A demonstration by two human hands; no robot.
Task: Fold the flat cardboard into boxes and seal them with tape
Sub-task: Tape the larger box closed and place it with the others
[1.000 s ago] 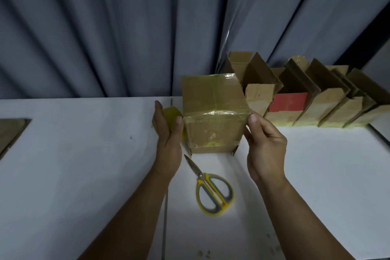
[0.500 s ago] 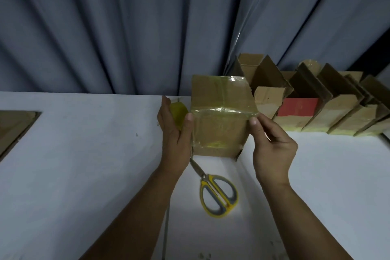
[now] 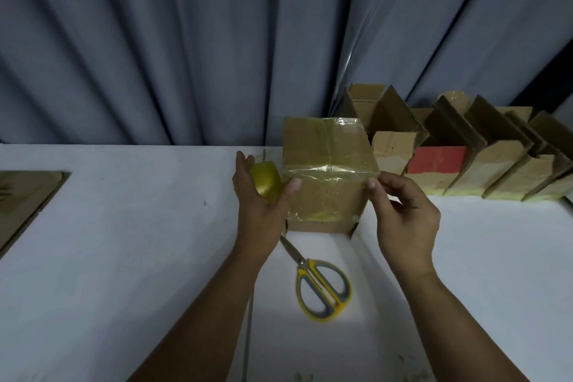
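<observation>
Cardboard box (image 3: 325,208) stands on the white counter (image 3: 124,242), near the far edge and a little right of the middle of the view. Glossy, yellowish tape (image 3: 328,169) runs over its top and down its front face, wrinkled along the upper front edge.

The left hand (image 3: 260,214) is at the box's left side. Its fingers (image 3: 242,163) curl round a yellow tape roll (image 3: 266,181) held against the palm, while its thumb presses flat on the front face by the left edge. The right hand (image 3: 403,220) is at the upper right front corner. Its thumb and the curled fingers (image 3: 395,188) pinch there, but I cannot tell whether they pinch the tape alone or the cardboard as well.

Scissors (image 3: 322,284) with yellow and grey handles lie shut on the counter just in front of the box, between the two forearms, with the blade tips pointing at the box's lower left corner.

To the right, along the back of the counter, a row of folded boxes (image 3: 496,164) stands with flaps raised; one has a red panel (image 3: 435,160). Flat cardboard (image 3: 28,195) lies at the far left edge. A grey pleated curtain (image 3: 186,40) hangs behind.
</observation>
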